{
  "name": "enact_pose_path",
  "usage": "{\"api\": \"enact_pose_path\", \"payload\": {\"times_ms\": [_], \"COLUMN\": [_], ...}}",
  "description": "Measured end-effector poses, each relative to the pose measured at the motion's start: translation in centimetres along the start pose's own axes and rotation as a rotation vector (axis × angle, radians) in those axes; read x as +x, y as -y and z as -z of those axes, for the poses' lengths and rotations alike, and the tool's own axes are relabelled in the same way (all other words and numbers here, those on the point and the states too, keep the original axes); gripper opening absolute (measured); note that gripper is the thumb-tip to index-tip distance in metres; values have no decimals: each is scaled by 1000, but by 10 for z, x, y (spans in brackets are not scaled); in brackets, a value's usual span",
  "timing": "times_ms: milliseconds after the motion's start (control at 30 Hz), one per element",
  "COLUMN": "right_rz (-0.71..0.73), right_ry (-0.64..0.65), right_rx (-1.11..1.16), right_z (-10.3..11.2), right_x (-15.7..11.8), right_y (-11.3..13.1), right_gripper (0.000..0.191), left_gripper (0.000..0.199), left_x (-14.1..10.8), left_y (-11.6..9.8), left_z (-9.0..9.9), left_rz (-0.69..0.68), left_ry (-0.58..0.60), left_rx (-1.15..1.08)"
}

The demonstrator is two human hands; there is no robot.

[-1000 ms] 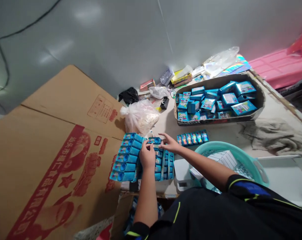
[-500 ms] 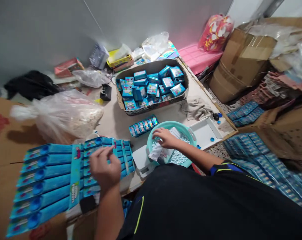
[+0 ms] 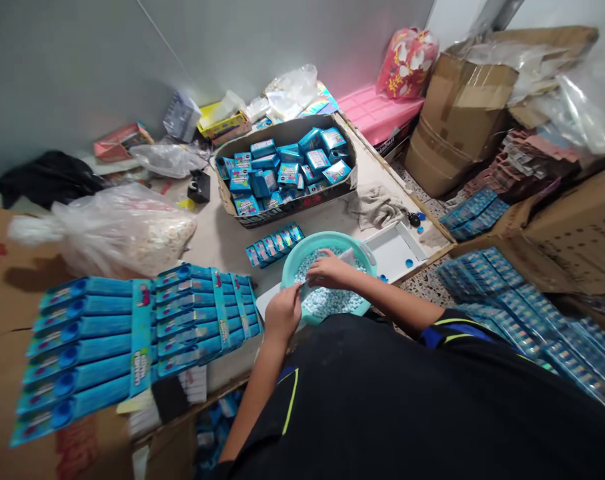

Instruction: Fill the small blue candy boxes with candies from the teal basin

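Note:
A turquoise basin (image 3: 293, 252) full of small pale-blue pieces (image 3: 327, 303) stands at the table's front edge. Over it, my right hand (image 3: 328, 271) has its fingers bent around something pale that I cannot make out. My left hand (image 3: 283, 312) is pinched closed at the basin's left rim, its fingertips close to the right hand's. What it grips is mostly hidden by the fingers. Behind the right hand a whitish flat piece (image 3: 349, 256) sticks up in the basin. A row of small blue packs (image 3: 275, 245) lies just beyond the basin.
A cut-down carton (image 3: 292, 208) of blue boxes stands behind. Joined blue packs (image 3: 197, 320) spread at left, near a clear bag (image 3: 127, 227). A white tray (image 3: 395, 250) and grey cloth (image 3: 377, 207) lie right of the basin. Large cartons (image 3: 462, 120) stand at far right.
My left hand has moved right, from above the blue packs to the basin's rim beside my right hand. The white bundle under my right hand no longer shows there. The view has shifted slightly.

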State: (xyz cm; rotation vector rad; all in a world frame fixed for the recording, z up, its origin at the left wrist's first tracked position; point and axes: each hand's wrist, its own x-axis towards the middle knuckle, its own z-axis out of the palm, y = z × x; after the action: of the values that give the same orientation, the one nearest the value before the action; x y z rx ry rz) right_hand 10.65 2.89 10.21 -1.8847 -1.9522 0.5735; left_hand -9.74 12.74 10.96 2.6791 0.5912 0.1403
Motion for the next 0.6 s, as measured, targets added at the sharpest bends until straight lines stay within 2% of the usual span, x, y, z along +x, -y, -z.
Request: {"api": "enact_pose_path", "payload": {"times_ms": [133, 233, 333, 433, 500, 600], "right_rz": [-9, -30, -42, -36, -39, -50], "right_ry": [-107, -162, -207, -242, -268, -328], "right_rx": [5, 1, 15, 22, 24, 21], "right_z": [33, 53, 67, 75, 76, 75], "right_x": [-5, -6, -8, -11, -13, -15], "right_y": [32, 51, 63, 70, 72, 71], "right_gripper": [19, 22, 23, 24, 24, 25], "left_gripper": [33, 35, 37, 38, 38, 30], "left_x": [3, 5, 3, -1, -6, -14], "left_y": [-7, -11, -14, -19, -21, -23], "left_z": [41, 59, 66, 68, 68, 64], "left_rz": [-114, -226, -338, -400, -425, -480], "left_ry": [-225, -384, -519, -599, -629, -609], "left_rx": [129, 175, 203, 239, 258, 256]}}
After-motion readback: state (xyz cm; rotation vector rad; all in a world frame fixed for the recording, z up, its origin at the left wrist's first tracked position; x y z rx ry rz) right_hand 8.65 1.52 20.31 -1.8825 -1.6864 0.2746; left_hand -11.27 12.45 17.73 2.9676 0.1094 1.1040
